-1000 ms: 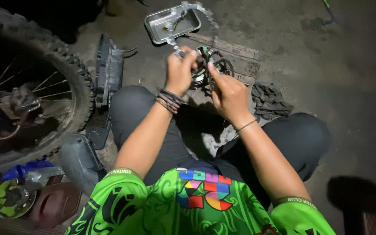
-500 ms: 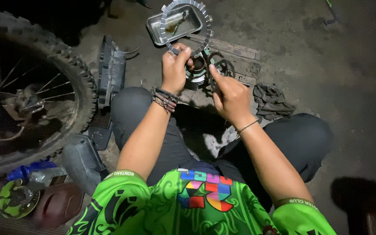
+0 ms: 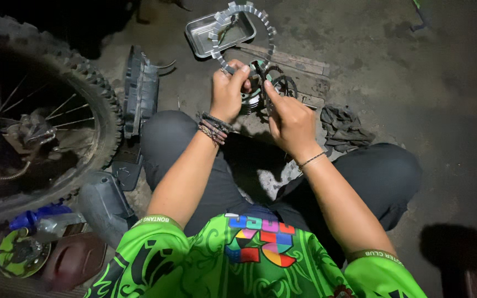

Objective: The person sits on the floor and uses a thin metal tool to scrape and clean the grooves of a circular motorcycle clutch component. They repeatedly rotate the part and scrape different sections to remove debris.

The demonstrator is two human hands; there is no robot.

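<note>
The left hand is closed, thumb and fingers pinched on the lower edge of a toothed metal ring, which stands up in front of the metal tray. Just right of the ring's lower edge, the right hand has its fingers curled together on a round clutch assembly below the tray.

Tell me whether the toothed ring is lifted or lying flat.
Lifted: the left hand holds the toothed ring on edge above the metal tray.
</note>
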